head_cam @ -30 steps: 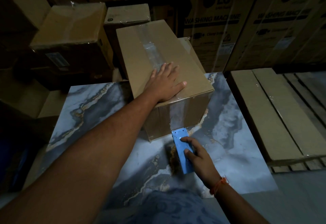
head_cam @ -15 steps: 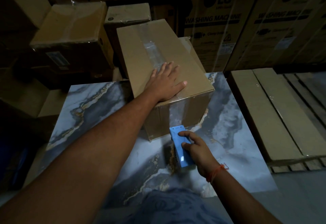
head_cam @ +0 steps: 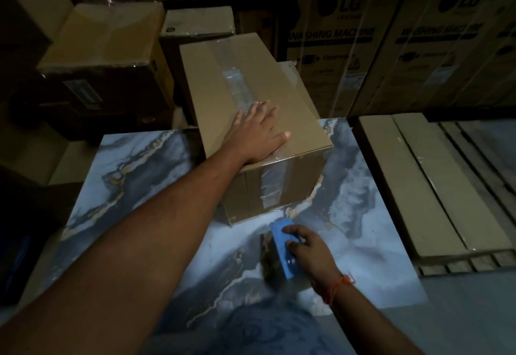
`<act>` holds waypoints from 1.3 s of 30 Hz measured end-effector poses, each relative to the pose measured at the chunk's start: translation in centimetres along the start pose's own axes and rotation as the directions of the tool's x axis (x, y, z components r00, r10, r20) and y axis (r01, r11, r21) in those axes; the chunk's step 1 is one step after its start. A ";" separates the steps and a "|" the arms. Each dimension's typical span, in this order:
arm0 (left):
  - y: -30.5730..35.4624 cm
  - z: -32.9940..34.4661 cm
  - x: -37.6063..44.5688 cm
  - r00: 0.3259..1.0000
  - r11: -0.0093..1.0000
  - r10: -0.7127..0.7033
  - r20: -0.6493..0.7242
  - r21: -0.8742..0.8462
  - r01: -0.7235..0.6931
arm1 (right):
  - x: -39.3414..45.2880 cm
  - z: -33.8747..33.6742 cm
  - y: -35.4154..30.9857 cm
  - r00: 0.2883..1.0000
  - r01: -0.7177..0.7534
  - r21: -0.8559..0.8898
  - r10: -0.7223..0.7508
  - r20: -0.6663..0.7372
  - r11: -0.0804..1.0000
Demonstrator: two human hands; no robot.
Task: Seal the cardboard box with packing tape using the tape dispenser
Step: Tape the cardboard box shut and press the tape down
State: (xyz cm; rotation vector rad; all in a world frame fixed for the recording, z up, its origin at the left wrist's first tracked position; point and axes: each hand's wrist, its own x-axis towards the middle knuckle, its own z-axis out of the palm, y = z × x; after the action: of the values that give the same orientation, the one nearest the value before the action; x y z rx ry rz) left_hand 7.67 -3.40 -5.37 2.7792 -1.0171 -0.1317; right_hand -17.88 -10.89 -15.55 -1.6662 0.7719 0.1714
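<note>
A brown cardboard box stands on a marble-patterned table. A strip of clear packing tape runs along its top seam and down its near face. My left hand lies flat on the box's near top edge, fingers spread over the tape. On the table just in front of the box, my right hand grips a blue tape dispenser. The dispenser's tip sits a little short of the box's bottom edge, apart from it.
Stacked cardboard boxes crowd the back left. Large washing machine cartons line the back right. Long flat cartons on a wooden pallet lie to the right of the table. The room is dim.
My right hand has drawn the blue dispenser away from the box's near face, toward me. My left hand stays flat on the box top.
</note>
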 end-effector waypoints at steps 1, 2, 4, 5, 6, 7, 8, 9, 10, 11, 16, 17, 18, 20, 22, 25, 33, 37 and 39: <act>0.0 0.0 0.0 1.000 1.000 0.001 -0.006 0.004 -0.001 | 0.0 -0.6 -0.2 0.997 0.067 -0.123 -0.072 -0.037 0.990; 0.0 -0.1 0.1 1.000 1.000 0.003 -0.009 0.005 -0.003 | 0.0 -1.1 -0.3 0.986 0.129 -0.246 -0.152 -0.075 0.961; -0.1 -0.2 0.1 1.000 1.000 0.005 -0.011 0.007 -0.005 | -0.1 -1.9 -0.1 0.946 0.215 -0.433 -0.297 -0.132 0.876; -0.1 -0.2 0.1 1.000 1.000 0.006 -0.010 0.009 -0.005 | -0.2 -2.2 0.1 0.926 0.235 -0.487 -0.346 -0.151 0.841; -0.1 -0.1 0.1 1.000 1.000 0.007 -0.007 0.009 -0.007 | -0.1 -2.4 0.5 0.909 0.241 -0.532 -0.380 -0.169 0.812; -0.1 -0.1 0.0 1.000 1.000 0.009 -0.005 0.006 -0.009 | 0.1 -2.4 1.0 0.897 0.236 -0.574 -0.403 -0.183 0.784; -0.1 -0.2 0.0 1.000 1.000 0.011 -0.008 0.004 -0.011 | 0.4 -2.5 1.6 0.887 0.230 -0.616 -0.423 -0.186 0.753; -0.1 -0.2 0.0 1.000 1.000 0.011 -0.011 0.005 -0.011 | 0.8 -2.3 2.2 0.878 0.221 -0.654 -0.439 -0.189 0.724; -0.1 -0.3 0.0 1.000 1.000 0.011 -0.015 0.008 -0.011 | 1.3 -2.1 2.8 0.875 0.207 -0.685 -0.445 -0.190 0.698; -0.1 -0.3 0.0 1.000 1.000 0.011 -0.015 0.010 -0.010 | 1.5 -1.9 3.4 0.886 0.194 -0.704 -0.430 -0.173 0.684; 0.0 -0.6 -0.1 1.000 1.000 0.008 0.002 -0.002 -0.008 | 0.3 -0.9 3.5 0.930 -0.006 -0.911 -0.332 -0.157 0.413; 0.0 -0.6 -0.1 1.000 1.000 0.007 0.003 -0.003 -0.007 | -0.9 -0.7 2.5 0.894 0.000 -0.914 -0.409 -0.182 0.405; 0.0 -0.7 -0.2 1.000 1.000 0.006 0.003 -0.001 -0.006 | -1.8 -0.6 1.4 0.846 0.077 -0.894 -0.504 -0.176 0.441; 0.2 -0.7 -0.3 1.000 1.000 0.004 0.007 0.001 -0.004 | -2.4 -0.7 -1.5 0.768 0.464 -0.650 -0.639 -0.044 0.602; 0.2 -0.7 -0.3 1.000 1.000 0.005 0.013 -0.001 -0.005 | -1.3 -0.5 -5.7 0.797 0.604 -0.169 -0.587 0.142 0.779; 0.1 -0.8 -0.3 1.000 1.000 0.010 0.015 -0.006 -0.010 | 2.7 0.4 -10.1 0.809 0.503 0.211 -0.542 0.226 0.838; -0.3 -0.5 -0.2 0.999 0.999 0.036 0.030 -0.001 -0.036 | 7.7 1.4 -9.0 0.885 0.356 0.361 -0.435 0.165 0.862; -0.3 -0.6 -0.2 0.998 0.999 0.051 0.045 -0.002 -0.051 | 8.2 2.5 -7.8 0.924 0.335 0.370 -0.379 0.051 0.867; -0.3 -0.6 -0.3 0.996 0.998 0.067 0.058 0.003 -0.068 | 8.1 3.1 -7.4 0.936 0.332 0.367 -0.352 -0.012 0.869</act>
State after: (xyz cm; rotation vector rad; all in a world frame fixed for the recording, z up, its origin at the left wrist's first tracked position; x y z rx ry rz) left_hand 7.73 -2.90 -4.84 2.7568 -1.1254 -0.2017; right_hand -6.56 -10.88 -14.42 -1.4071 0.4207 -0.1688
